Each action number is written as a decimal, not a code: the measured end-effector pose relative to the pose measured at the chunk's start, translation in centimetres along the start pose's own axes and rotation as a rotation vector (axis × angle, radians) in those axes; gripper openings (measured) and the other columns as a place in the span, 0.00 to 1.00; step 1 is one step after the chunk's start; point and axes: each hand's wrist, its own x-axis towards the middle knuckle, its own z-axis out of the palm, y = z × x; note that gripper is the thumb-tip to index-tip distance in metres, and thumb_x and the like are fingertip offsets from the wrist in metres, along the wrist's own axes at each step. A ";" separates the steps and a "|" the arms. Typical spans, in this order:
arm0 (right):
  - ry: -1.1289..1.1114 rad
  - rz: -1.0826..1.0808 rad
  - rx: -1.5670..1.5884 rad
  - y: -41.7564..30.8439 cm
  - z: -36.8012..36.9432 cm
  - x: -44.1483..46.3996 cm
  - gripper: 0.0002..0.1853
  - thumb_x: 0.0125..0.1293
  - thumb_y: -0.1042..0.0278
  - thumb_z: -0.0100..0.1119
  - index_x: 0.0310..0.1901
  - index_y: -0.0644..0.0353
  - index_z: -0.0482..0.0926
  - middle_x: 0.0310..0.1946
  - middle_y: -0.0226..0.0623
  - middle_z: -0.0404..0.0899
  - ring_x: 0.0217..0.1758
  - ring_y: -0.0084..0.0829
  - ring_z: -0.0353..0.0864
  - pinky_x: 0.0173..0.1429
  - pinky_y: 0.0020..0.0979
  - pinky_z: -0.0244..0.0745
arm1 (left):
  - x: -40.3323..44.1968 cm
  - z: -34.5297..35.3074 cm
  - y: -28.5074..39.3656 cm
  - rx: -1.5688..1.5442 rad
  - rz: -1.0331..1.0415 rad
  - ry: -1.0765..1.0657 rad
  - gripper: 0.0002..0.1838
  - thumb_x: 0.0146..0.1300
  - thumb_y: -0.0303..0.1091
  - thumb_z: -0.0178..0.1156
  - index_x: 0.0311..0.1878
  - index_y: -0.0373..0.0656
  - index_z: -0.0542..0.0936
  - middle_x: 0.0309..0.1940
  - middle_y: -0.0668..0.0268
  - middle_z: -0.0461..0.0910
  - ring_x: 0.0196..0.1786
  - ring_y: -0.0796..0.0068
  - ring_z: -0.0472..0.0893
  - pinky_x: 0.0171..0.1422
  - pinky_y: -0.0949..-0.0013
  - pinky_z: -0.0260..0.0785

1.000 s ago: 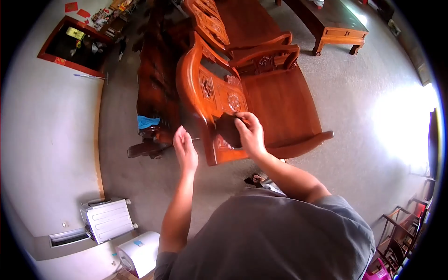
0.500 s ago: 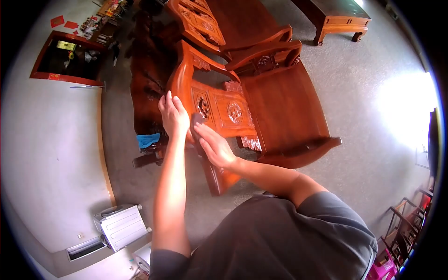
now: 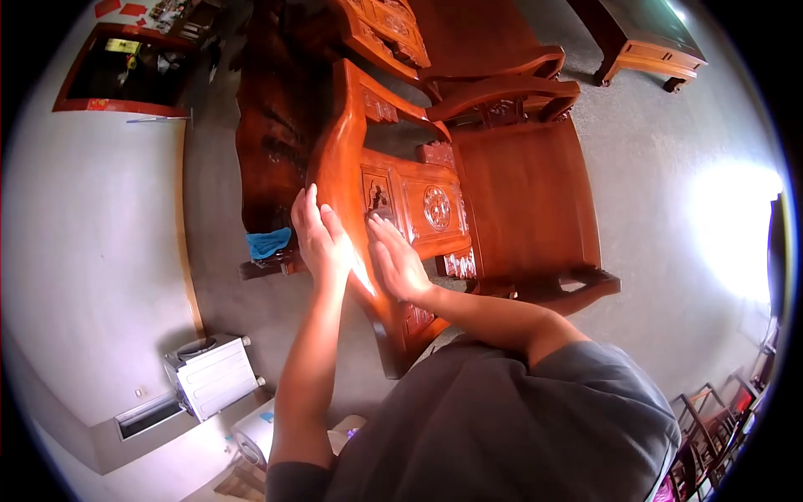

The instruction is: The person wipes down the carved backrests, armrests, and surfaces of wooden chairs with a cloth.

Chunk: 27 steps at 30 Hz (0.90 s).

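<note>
A reddish-brown wooden chair (image 3: 523,201) with a carved backrest stands in front of me, its back toward me. My left hand (image 3: 322,243) lies along the outer edge of the backrest's top rail (image 3: 339,159), fingers stretched out. Opposite it, my right hand (image 3: 396,261) is flat against the carved side of the same rail, fingers extended and together. By the right fingertips is a small dark grey patch that I cannot make out. The rail runs between both palms. Round carved medallions (image 3: 436,207) decorate the back panel.
Behind stands another carved seat (image 3: 477,33), with a low wooden table (image 3: 661,52) at the upper right. To the left are a dark wooden slab (image 3: 268,159), a blue cloth (image 3: 268,243) and a white appliance (image 3: 217,381) by the wall. Stacked furniture (image 3: 707,427) is at lower right.
The view has shifted, so the furniture appears farther right. Both hands remain at the rail, now lower along it relative to the backrest, and more of the carved panel shows.
</note>
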 end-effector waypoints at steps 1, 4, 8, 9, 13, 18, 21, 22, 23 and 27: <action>-0.001 -0.042 -0.036 0.3 0.0 0.6 0.24 0.79 0.68 0.48 0.73 0.63 0.68 0.77 0.53 0.63 0.82 0.55 0.58 0.84 0.48 0.53 | -0.2 -0.2 0.1 -0.007 -0.018 -0.007 0.23 0.77 0.34 0.48 0.71 0.40 0.71 0.70 0.46 0.70 0.72 0.45 0.69 0.75 0.52 0.64; 0.184 -0.011 0.006 2.1 1.4 7.7 0.25 0.79 0.67 0.47 0.74 0.63 0.67 0.77 0.54 0.62 0.82 0.53 0.58 0.84 0.45 0.54 | -0.1 -0.2 0.7 -0.018 -0.049 -0.010 0.23 0.77 0.33 0.48 0.71 0.39 0.71 0.70 0.46 0.70 0.73 0.46 0.69 0.78 0.52 0.60; 0.211 0.193 0.103 4.0 0.7 16.2 0.28 0.80 0.62 0.46 0.76 0.65 0.61 0.78 0.56 0.60 0.82 0.50 0.57 0.84 0.41 0.52 | -0.3 -0.5 1.1 0.011 -0.046 -0.008 0.23 0.76 0.33 0.48 0.72 0.40 0.72 0.70 0.47 0.70 0.73 0.46 0.69 0.78 0.52 0.61; 0.216 0.206 0.101 4.7 1.1 16.2 0.30 0.80 0.60 0.47 0.77 0.66 0.59 0.78 0.57 0.59 0.83 0.51 0.56 0.85 0.42 0.50 | -0.1 -0.4 1.1 0.007 -0.034 -0.006 0.23 0.76 0.33 0.48 0.72 0.41 0.72 0.70 0.48 0.70 0.73 0.47 0.69 0.78 0.52 0.61; 0.132 0.038 -0.015 2.0 1.3 5.6 0.30 0.80 0.63 0.46 0.77 0.70 0.59 0.77 0.60 0.59 0.82 0.52 0.56 0.84 0.41 0.52 | -0.4 -0.1 0.8 0.016 -0.078 -0.014 0.23 0.76 0.33 0.49 0.71 0.41 0.72 0.70 0.48 0.71 0.73 0.47 0.69 0.77 0.52 0.61; 0.170 0.044 -0.094 1.6 1.9 5.7 0.28 0.79 0.65 0.49 0.74 0.71 0.63 0.76 0.60 0.61 0.80 0.58 0.59 0.83 0.48 0.53 | -0.1 -0.4 0.9 0.015 -0.075 -0.021 0.23 0.76 0.33 0.49 0.71 0.40 0.72 0.70 0.48 0.71 0.73 0.47 0.69 0.77 0.52 0.62; 0.293 0.077 -0.056 3.5 2.2 13.4 0.27 0.79 0.64 0.48 0.73 0.72 0.64 0.73 0.63 0.64 0.78 0.58 0.62 0.82 0.44 0.57 | -0.2 -0.4 0.7 0.029 -0.019 -0.002 0.23 0.76 0.33 0.49 0.71 0.41 0.72 0.70 0.49 0.71 0.72 0.47 0.70 0.77 0.52 0.62; 0.337 0.085 -0.060 5.3 2.7 15.6 0.28 0.78 0.62 0.51 0.73 0.71 0.64 0.73 0.63 0.65 0.78 0.57 0.62 0.82 0.43 0.57 | -0.3 -0.4 0.8 0.027 -0.035 -0.003 0.23 0.76 0.33 0.49 0.71 0.40 0.72 0.70 0.49 0.71 0.72 0.48 0.70 0.77 0.52 0.62; 0.368 0.158 -0.007 5.2 2.6 16.2 0.27 0.77 0.62 0.54 0.70 0.71 0.67 0.69 0.63 0.68 0.75 0.57 0.66 0.79 0.43 0.61 | -0.2 -0.4 1.0 0.024 -0.048 -0.004 0.23 0.76 0.34 0.49 0.71 0.40 0.72 0.70 0.49 0.71 0.72 0.48 0.70 0.77 0.52 0.62; 0.530 0.311 -0.006 1.5 3.0 11.8 0.17 0.71 0.63 0.64 0.51 0.68 0.75 0.48 0.57 0.80 0.53 0.56 0.78 0.60 0.46 0.73 | -0.2 -0.2 0.4 0.060 -0.025 -0.008 0.23 0.76 0.34 0.50 0.72 0.42 0.71 0.71 0.49 0.69 0.72 0.46 0.70 0.74 0.52 0.66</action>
